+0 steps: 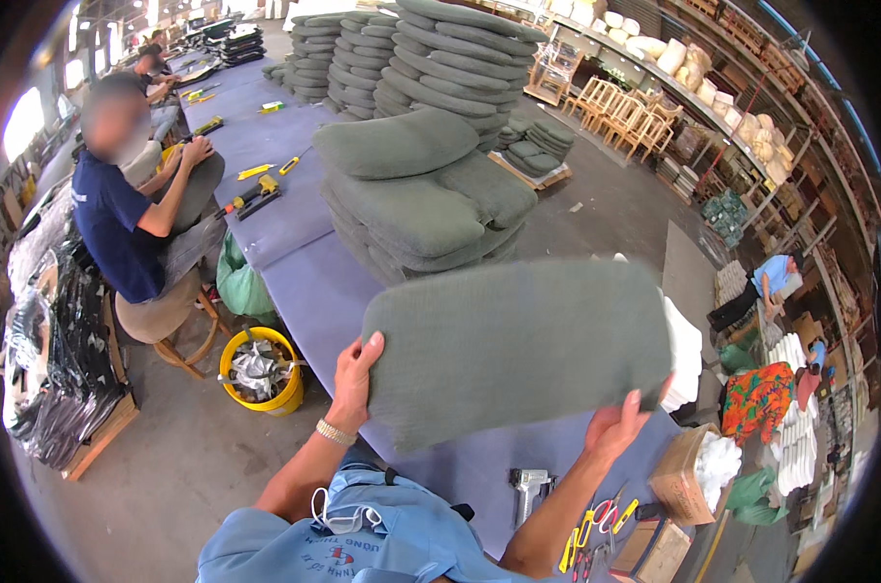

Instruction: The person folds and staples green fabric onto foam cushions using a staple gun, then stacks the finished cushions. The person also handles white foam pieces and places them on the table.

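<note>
Between my two hands a dark green-grey cushion pad (518,355), long with rounded corners, is held up over the blue-covered table. My left hand (355,377) grips its left edge, thumb on the upper face. Its lower right corner is pinched by my right hand (615,423), with the thumb in front and the other fingers mostly hidden behind. Just beyond the pad, a stack of similar green cushions (411,214) rests on the table. Below the pad, near my right forearm, lies a silver staple gun (530,491).
Scissors (604,515), yellow cutters (578,539) and a cardboard box of white stuffing (688,476) are at the right. A co-worker (130,204) sits left of the table (304,301), beside a yellow bucket (283,396). Tall cushion stacks (450,68) rise at the far end.
</note>
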